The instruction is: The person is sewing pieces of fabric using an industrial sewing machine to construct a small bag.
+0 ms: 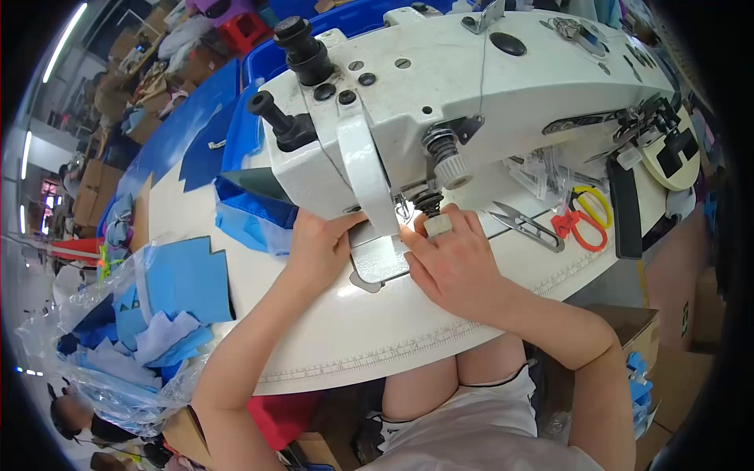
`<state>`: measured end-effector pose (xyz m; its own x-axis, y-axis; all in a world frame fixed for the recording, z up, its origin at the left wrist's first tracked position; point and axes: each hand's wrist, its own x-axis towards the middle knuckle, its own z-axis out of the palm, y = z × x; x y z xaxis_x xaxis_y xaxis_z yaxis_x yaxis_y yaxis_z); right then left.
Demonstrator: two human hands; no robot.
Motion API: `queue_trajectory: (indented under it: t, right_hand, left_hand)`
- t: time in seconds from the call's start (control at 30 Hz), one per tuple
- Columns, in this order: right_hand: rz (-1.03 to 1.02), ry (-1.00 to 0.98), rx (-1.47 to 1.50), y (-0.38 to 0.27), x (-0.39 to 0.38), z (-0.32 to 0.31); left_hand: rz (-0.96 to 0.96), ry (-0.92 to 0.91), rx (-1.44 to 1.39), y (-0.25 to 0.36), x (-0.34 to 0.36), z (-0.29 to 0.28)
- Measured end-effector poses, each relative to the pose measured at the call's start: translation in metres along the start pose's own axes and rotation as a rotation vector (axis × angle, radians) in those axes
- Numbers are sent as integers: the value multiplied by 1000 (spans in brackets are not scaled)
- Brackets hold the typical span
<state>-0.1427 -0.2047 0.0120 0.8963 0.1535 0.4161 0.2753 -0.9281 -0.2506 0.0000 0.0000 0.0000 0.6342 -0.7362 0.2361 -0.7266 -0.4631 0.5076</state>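
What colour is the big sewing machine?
The sewing machine is mostly white, with black knobs on top; it shows in the head view.

On the right of the table (322, 337) I can make out metal snips (509, 213) lying open, and just beyond them red and yellow scissor handles (561, 224) close together. A long black bar (625, 204) lies right of those. Far left I see a red stool (245, 31), a cardboard box (96, 192) and a lit ceiling tube (64, 43); near right, below the table, stands another carton (679, 385).
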Motion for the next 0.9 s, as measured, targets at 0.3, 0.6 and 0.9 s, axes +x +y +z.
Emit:
queue_trajectory:
  t: [0.3, 0.6, 0.9]
  right_hand:
    - [-11, 45, 2, -1, 1, -2]
    - [-12, 57, 26, -4, 0, 0]
    - [-13, 66, -2, -4, 0, 3]
  left_hand:
    - [78, 116, 86, 7, 2, 2]
    - [-9, 181, 171, 7, -15, -19]
    - [-79, 105, 144, 44, -70, -40]
